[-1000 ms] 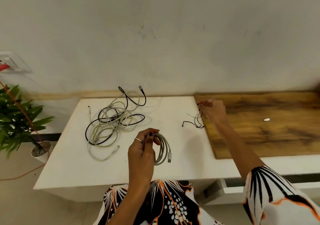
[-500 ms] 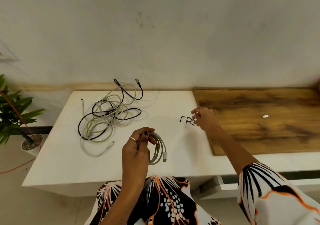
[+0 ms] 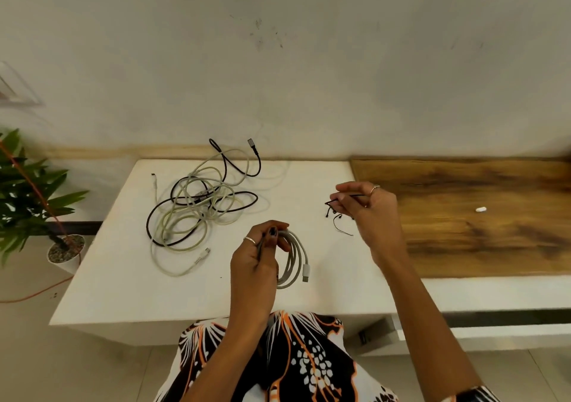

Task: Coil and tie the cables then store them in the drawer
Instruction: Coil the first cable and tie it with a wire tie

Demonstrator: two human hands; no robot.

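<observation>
Head view, left hand (image 3: pixel 256 256) still gripping coiled cable (image 3: pixel 293 259), right hand (image 3: pixel 369 207) has lifted pinched twist ties (image 3: pixel 338 213).

Tangled cables (image 3: pixel 197 204) crowd the white table (image 3: pixel 123 265) at ten o'clock; the wooden top (image 3: pixel 482 231) at two o'clock lies open.

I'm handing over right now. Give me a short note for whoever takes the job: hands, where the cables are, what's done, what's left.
Left hand grips the coiled white cable above the white table; it is coiled but not tied.
Right hand pinches thin black ties.
The tangle of black and white cables lies loose at the table's back left.
Left: tie this coil, coil and tie the tangle, store all in the drawer, which is under the table at right.
</observation>
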